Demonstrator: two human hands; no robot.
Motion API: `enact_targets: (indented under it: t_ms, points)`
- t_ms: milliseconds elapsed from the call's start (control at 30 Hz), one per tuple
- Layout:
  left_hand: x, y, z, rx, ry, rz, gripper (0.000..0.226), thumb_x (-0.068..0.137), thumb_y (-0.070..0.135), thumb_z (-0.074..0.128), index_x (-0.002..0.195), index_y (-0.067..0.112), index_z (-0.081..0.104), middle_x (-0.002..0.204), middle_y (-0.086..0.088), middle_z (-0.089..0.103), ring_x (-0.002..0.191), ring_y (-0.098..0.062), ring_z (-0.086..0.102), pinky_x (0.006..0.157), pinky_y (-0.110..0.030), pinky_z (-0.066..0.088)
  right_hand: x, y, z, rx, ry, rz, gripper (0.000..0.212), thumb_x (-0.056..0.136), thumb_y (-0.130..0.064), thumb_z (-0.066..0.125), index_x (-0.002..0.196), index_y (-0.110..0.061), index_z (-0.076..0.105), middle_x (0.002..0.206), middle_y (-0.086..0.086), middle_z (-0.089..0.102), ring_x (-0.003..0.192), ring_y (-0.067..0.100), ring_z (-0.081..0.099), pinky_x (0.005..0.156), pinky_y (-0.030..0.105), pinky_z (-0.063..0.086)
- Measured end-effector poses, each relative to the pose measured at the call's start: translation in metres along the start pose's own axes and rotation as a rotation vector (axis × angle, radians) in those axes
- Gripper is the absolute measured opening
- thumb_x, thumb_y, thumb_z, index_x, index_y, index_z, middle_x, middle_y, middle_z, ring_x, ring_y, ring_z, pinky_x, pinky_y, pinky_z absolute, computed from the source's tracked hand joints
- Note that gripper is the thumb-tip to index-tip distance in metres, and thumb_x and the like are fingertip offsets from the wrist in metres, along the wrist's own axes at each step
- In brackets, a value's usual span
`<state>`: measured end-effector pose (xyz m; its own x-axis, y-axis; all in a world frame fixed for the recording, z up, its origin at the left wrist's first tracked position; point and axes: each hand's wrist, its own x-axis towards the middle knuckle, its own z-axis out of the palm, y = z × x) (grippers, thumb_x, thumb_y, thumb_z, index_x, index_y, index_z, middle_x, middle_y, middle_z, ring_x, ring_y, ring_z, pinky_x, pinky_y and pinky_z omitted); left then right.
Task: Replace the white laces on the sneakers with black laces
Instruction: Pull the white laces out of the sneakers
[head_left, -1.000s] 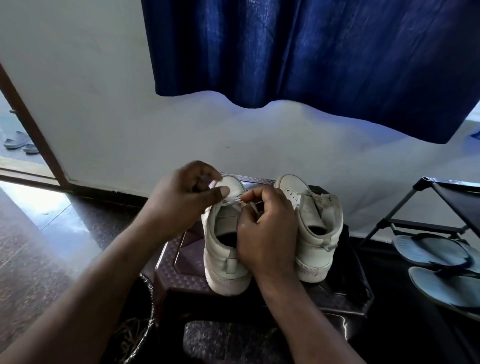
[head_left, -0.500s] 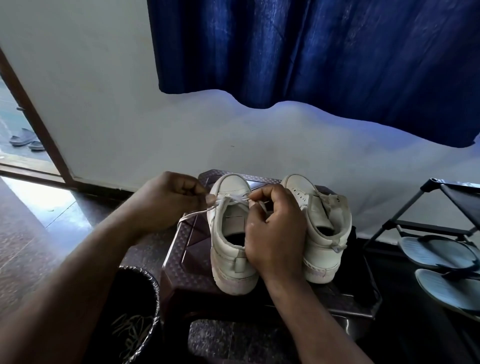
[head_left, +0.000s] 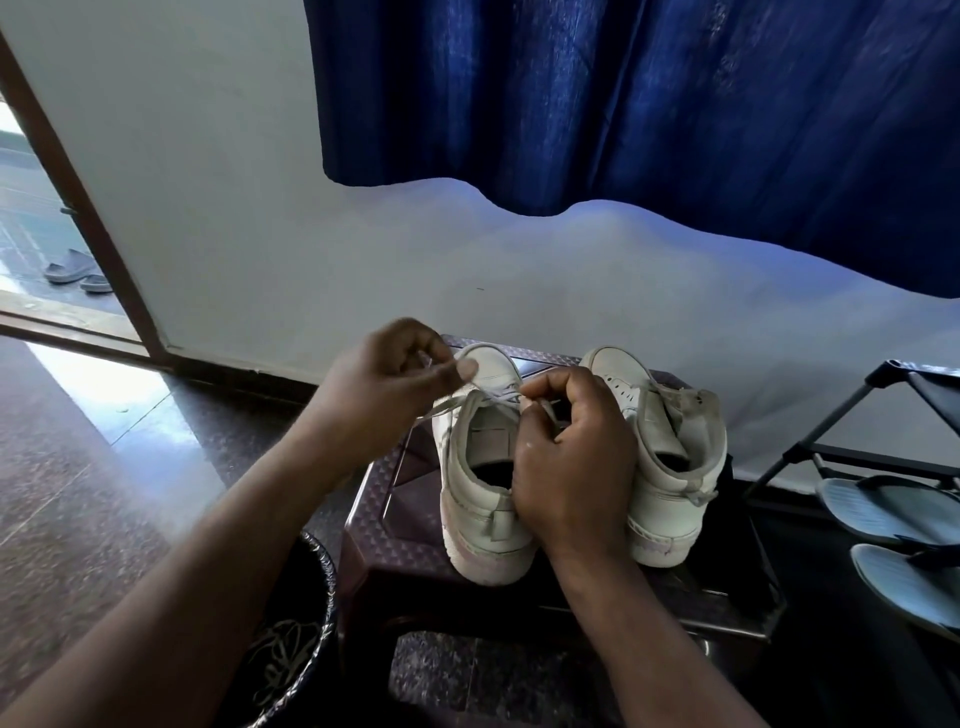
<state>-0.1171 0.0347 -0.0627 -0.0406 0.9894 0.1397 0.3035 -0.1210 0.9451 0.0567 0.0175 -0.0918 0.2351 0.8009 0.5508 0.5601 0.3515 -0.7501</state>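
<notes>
The left hand (head_left: 384, 387) pinches a white lace (head_left: 451, 402) between thumb and fingers, drawing it sideways out of the near sneaker (head_left: 480, 499). The right hand (head_left: 571, 462) pinches the same lace at the eyelets. Both sneakers stand on a stool (head_left: 400, 525). The other sneaker (head_left: 670, 467) may be partly unlaced; it's unclear. No black lace shows, so all relacing remains.
</notes>
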Motion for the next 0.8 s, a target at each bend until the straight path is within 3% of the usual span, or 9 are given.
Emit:
enact_targets:
  t_ms: [100,167,233,333,400,500,567,667,800]
  points:
    - [-0.002,-0.003,-0.001,0.327,0.021,0.036,0.029,0.092,0.044,0.075,0.079,0.018,0.072,0.063,0.000,0.062,0.053,-0.006,0.044,0.055,-0.029,0.035,0.000,0.001,0.000,0.001,-0.004,0.000,0.017,0.084,-0.009,0.059,0.092,-0.021,0.067,0.095,-0.009,0.067,0.091,0.010,0.063,0.080,0.032,0.053]
    - [-0.003,-0.004,-0.001,0.273,0.040,0.029,0.032,0.096,0.044,0.072,0.076,0.020,0.071,0.067,-0.008,0.063,0.058,-0.010,0.047,0.058,-0.031,0.036,0.000,0.001,0.000,0.002,-0.008,0.003,0.017,0.084,-0.007,0.061,0.092,-0.021,0.067,0.095,-0.009,0.067,0.091,0.010,0.063,0.080,0.031,0.053]
    - [-0.003,0.000,0.004,-0.173,-0.006,0.009,0.030,0.100,0.041,0.066,0.079,0.020,0.067,0.071,-0.011,0.061,0.066,-0.018,0.050,0.063,-0.034,0.039,0.000,0.001,0.000,0.002,-0.016,0.009,0.018,0.085,-0.005,0.063,0.091,-0.021,0.067,0.095,-0.008,0.067,0.091,0.010,0.063,0.079,0.029,0.052]
    - [-0.002,0.009,0.004,-0.935,-0.010,-0.104,0.027,0.106,0.029,0.051,0.086,0.013,0.059,0.084,-0.008,0.070,0.081,-0.023,0.068,0.083,-0.036,0.056,0.000,0.001,0.000,-0.005,-0.018,0.004,0.019,0.084,-0.004,0.064,0.091,-0.021,0.067,0.095,-0.009,0.067,0.091,0.010,0.063,0.079,0.028,0.051]
    - [0.000,0.012,0.000,-1.082,0.035,-0.155,0.032,0.109,0.029,0.047,0.080,0.017,0.052,0.067,0.000,0.055,0.057,-0.014,0.055,0.065,-0.028,0.054,0.000,0.001,0.000,0.004,-0.015,0.000,0.018,0.084,-0.005,0.063,0.091,-0.021,0.067,0.095,-0.008,0.067,0.090,0.010,0.063,0.079,0.025,0.050]
    - [0.004,0.006,-0.005,-0.676,0.166,-0.087,0.033,0.106,0.034,0.057,0.079,0.021,0.044,0.058,0.007,0.035,0.048,-0.009,0.028,0.048,-0.025,0.033,0.000,0.000,0.000,0.008,-0.016,-0.002,0.017,0.084,-0.006,0.062,0.091,-0.021,0.067,0.095,-0.008,0.067,0.090,0.010,0.064,0.080,0.026,0.051]
    - [-0.001,0.004,-0.002,-0.238,0.164,0.017,0.027,0.098,0.038,0.070,0.087,0.021,0.052,0.056,0.011,0.043,0.048,-0.008,0.035,0.049,-0.026,0.031,0.000,0.000,0.000,0.009,-0.014,-0.001,0.016,0.083,-0.009,0.060,0.091,-0.021,0.067,0.095,-0.008,0.068,0.091,0.011,0.064,0.081,0.029,0.052]
    - [-0.006,0.005,0.008,0.275,-0.009,0.140,0.023,0.089,0.051,0.075,0.088,0.029,0.070,0.069,0.014,0.061,0.058,0.000,0.055,0.057,-0.026,0.044,0.000,0.000,0.001,0.006,-0.011,-0.001,0.017,0.080,-0.012,0.058,0.091,-0.021,0.068,0.095,-0.008,0.069,0.091,0.013,0.065,0.082,0.034,0.053]
    - [-0.007,0.007,0.014,0.424,0.052,0.148,0.023,0.088,0.056,0.073,0.084,0.033,0.077,0.094,0.012,0.064,0.081,-0.002,0.063,0.070,-0.027,0.047,0.000,0.000,0.001,0.000,0.002,-0.011,0.016,0.082,-0.010,0.059,0.091,-0.020,0.068,0.094,-0.008,0.068,0.091,0.013,0.065,0.082,0.033,0.053]
